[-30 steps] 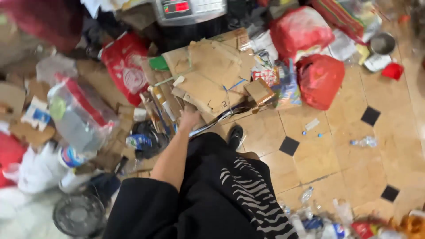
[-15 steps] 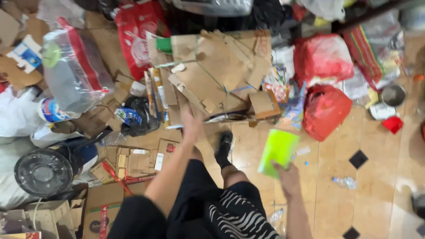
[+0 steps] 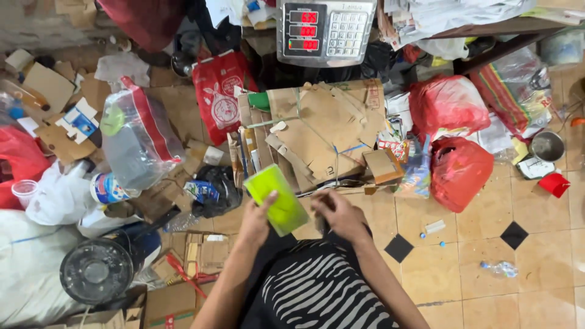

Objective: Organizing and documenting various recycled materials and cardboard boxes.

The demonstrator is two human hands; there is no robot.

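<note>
Above the lap in a striped garment (image 3: 317, 286), the left hand (image 3: 257, 222) holds a lime-green flat packet (image 3: 275, 198), thumb pressed on its face, the other fingers hidden behind it. Just beside it, the right hand (image 3: 338, 213) curls loosely; whether its fingers pinch anything, I cannot tell. Beyond lies a flattened cardboard pile (image 3: 317, 131) on the tiled floor (image 3: 451, 268), red bags (image 3: 457, 170) to the right, and farthest a weighing scale (image 3: 326, 30).

Far centre, a grey scale (image 3: 325, 30) with red screens; a red printed bag (image 3: 218, 94) left of it; flattened brown cartons (image 3: 317, 131) nearer.
</note>
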